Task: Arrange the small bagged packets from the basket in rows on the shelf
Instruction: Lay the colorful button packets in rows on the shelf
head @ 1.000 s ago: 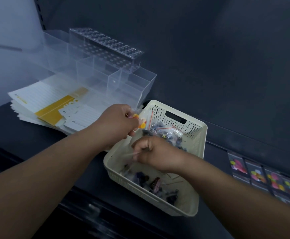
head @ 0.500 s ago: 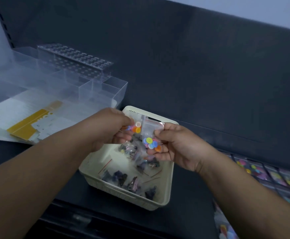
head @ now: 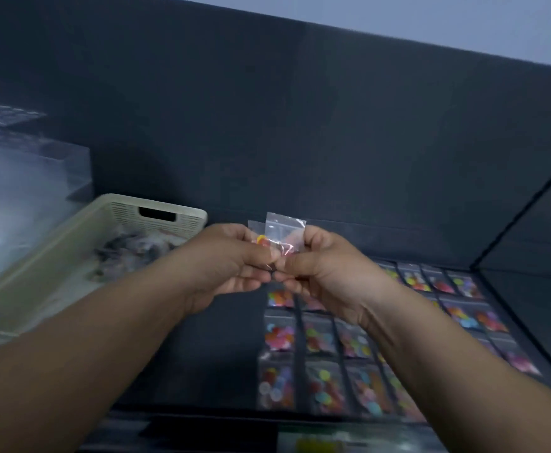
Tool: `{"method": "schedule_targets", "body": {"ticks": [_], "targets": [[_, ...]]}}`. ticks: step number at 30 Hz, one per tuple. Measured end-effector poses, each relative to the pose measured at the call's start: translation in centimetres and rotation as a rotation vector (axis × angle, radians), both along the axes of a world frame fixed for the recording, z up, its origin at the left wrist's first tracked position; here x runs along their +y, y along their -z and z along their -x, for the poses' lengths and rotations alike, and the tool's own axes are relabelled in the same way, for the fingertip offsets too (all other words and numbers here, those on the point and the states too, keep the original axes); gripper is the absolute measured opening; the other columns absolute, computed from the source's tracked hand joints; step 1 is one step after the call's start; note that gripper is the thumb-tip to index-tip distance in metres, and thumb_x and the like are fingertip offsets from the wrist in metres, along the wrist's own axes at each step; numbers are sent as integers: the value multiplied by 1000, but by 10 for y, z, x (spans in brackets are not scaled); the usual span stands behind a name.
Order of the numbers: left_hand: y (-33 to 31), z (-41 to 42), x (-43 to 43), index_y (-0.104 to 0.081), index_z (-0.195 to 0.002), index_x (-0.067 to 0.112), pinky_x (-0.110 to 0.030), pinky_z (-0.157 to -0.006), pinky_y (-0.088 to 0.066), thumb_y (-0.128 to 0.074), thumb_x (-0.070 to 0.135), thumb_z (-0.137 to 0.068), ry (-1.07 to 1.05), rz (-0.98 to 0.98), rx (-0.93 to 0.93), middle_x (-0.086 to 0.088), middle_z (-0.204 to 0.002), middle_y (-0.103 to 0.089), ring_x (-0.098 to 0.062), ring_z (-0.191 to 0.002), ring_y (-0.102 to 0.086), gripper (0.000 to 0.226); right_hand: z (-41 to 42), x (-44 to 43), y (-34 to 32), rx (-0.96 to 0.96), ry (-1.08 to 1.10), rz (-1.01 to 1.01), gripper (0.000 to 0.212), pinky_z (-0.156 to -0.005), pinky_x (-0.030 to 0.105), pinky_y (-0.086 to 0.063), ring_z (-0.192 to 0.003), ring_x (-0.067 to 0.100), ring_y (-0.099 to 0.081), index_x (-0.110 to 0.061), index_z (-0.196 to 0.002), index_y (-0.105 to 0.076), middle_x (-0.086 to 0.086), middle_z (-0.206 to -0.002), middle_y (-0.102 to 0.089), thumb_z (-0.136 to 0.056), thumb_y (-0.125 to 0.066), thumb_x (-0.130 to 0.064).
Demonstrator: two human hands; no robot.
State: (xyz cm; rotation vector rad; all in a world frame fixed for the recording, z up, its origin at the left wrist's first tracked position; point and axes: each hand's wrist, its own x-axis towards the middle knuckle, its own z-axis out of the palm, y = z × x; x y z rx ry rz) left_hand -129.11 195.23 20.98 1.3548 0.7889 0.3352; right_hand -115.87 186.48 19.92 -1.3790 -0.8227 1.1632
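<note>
Above the dark shelf, a little to the right of the basket, both hands meet and hold two small clear packets upright. One overlaps the other, and their sealed tops stick up past the fingers. The left hand has its grip pinched on the left packet, thumb and fingertips closed over its lower part, where yellow and red round pieces show through the plastic. The right hand has its grip pinched on the other packet, thumb at the front and fingers curled behind; pinkish contents show faintly. The hands sit close together, thumb beside thumb. The cream basket stands on the shelf at the left, near the dark back panel, its slotted end wall with a handle hole facing the camera, and blurred dark bags lie inside. Below and to the right of the hands, laid packets of colourful round pieces lie flat on the shelf in neat rows, side by side. At the far left stands a clear plastic organiser, too blurred for detail.
</note>
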Motion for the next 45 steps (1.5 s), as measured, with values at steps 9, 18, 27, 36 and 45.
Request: {"method": "schedule_targets", "body": {"ticks": [9,18,27,36,45], "targets": [[29,-119,-131,-59,-79,14,-18,-49,-51,-64,3,-85,-3,157,-62,-3,-66,-67,-11,-56,-64,14,-110,-136,25,-37,85,53,17,-45,17,-41,-46,5,-55,-18,-76,-54,-2,-60,-62,-85,-66,-11],[49,-170,-202,-59,-81,12,-18,-47,-49,-64,-4,-82,-84,97,46,-5,-64,-64,-11,-53,-60,17,-165,-211,40,62,11,172,28,-64,21,-47,-74,8,-63,-18,-101,-58,-3,-83,-68,-81,-65,1],[57,-184,-226,-63,-91,13,-23,-56,-55,-67,0,-83,-80,118,86,-4,-67,-70,-11,-59,-66,16,-181,-235,52,99,82,165,18,-61,21,-47,-67,9,-60,-16,-100,-59,-2,-78,-66,-86,-61,-4],[57,-173,-219,-61,-93,10,-26,-57,-49,-60,15,-90,-155,171,92,-6,-75,-66,-15,-63,-61,6,-209,-255,80,-260,271,360,10,-63,33,-41,-67,21,-49,-14,-84,-60,7,-73,-62,-85,-64,-6],[61,-165,-221,-61,-89,13,-25,-55,-46,-61,15,-90,-156,151,97,-4,-71,-64,-15,-62,-59,2,-196,-249,97,-626,147,379,15,-58,26,-44,-61,11,-53,-19,-92,-56,-3,-80,-59,-85,-61,-6]]}}
